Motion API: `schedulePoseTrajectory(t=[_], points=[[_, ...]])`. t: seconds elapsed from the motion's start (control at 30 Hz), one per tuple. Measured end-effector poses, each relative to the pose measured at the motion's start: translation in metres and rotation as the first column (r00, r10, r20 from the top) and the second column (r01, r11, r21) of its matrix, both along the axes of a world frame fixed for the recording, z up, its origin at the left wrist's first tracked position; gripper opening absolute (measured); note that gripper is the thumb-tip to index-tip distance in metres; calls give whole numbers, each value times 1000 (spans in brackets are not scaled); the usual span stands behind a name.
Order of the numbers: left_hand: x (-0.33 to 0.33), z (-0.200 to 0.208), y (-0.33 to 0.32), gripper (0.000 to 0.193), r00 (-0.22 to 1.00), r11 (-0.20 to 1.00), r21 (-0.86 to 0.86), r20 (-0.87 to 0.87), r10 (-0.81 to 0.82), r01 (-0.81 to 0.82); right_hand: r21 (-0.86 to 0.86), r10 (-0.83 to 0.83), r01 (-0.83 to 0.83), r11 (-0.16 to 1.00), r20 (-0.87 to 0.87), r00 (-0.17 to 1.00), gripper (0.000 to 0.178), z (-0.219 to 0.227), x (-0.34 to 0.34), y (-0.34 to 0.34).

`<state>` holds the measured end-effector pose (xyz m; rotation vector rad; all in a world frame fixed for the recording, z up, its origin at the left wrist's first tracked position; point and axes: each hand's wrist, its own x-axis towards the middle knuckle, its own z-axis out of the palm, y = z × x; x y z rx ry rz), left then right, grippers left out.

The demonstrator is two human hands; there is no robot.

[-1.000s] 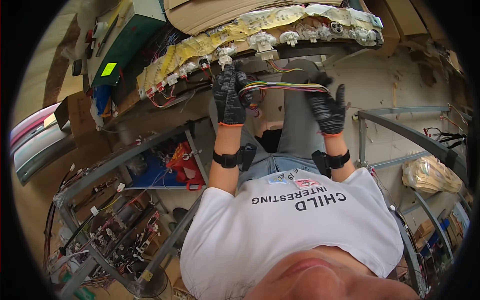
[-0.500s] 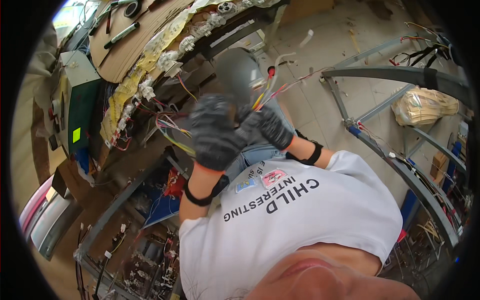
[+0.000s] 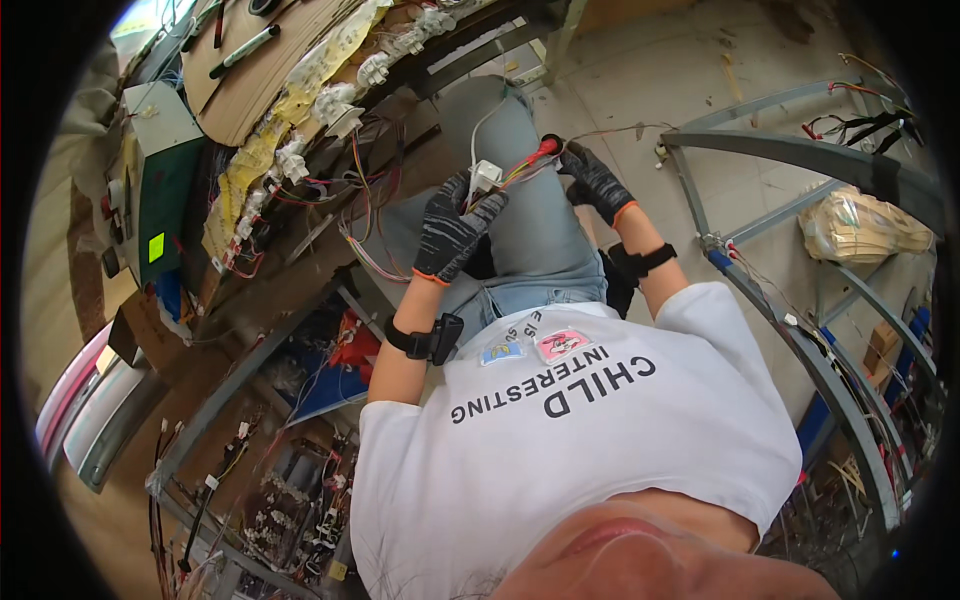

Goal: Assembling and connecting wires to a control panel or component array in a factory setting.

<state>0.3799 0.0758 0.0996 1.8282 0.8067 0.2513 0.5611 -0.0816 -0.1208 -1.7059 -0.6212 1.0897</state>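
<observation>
My left hand (image 3: 455, 232), in a dark grey knit glove with an orange cuff, is closed around a white plastic connector (image 3: 486, 176). Red, yellow and other coloured wires (image 3: 521, 171) run from that connector toward the right, ending at a red sleeve or cap (image 3: 549, 146). By the red end, my right hand (image 3: 600, 188), gloved alike, has its fingers curled on the wire bundle; its fingertips are partly hidden. A white wire (image 3: 478, 125) loops up from the connector above my jeans. More coloured wires (image 3: 365, 255) hang to the left of my left hand.
A board edge with a row of white connectors (image 3: 338, 110) and yellow tape runs along the upper left. On it lies a marker pen (image 3: 245, 52). A grey metal frame (image 3: 800, 150) with wires stands at right, beside a plastic-wrapped bundle (image 3: 862, 225). A green box (image 3: 165, 215) is at left.
My hands have moved apart, the right one going rightward to the red end. The white connector now shows in my left hand, and the wires stretch between both hands.
</observation>
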Motion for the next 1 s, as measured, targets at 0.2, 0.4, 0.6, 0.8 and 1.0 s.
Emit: schedulePoseTrajectory(t=[0.2, 0.4, 0.6, 0.8, 1.0], points=[[-5, 2, 3, 25, 992, 964, -245, 42, 119, -105, -83, -157, 280, 956, -954, 255, 22, 57, -1, 37], [-1, -9, 6, 18, 926, 935, -4, -136, 352, -356, -192, 84, 8, 981, 464, 882, 22, 114, 35, 23], [7, 11, 11, 18, 833, 573, -781, 129, 538, -249, 341, -42, 131, 931, -258, 965, 25, 222, 30, 95], [33, 15, 26, 14, 559, 378, -814, 80, 825, -441, 388, -25, 133, 912, -273, 962, 25, 228, 11, 145], [45, 20, 38, 12, 545, 401, -776, 89, 834, -487, 457, -65, 201, 866, -297, 953, 23, 242, -6, 175]])
